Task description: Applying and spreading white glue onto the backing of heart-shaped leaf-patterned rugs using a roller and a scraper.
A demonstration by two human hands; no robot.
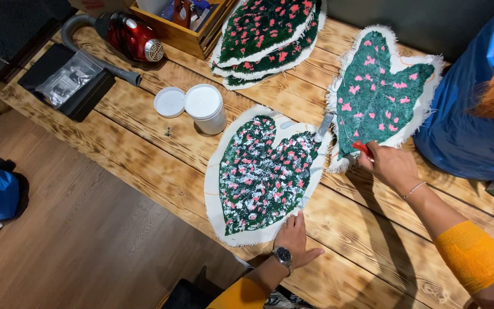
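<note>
Right hand is closed on a red-handled tool, whose tip is laid across the right edge of the heart-shaped tufted piece. Left hand is pressed flat, fingers spread, on that piece's lower right rim. The piece is spread on the surface, up-left of both hands, long axis running toward the person. White smears are seen over its pile.
</note>
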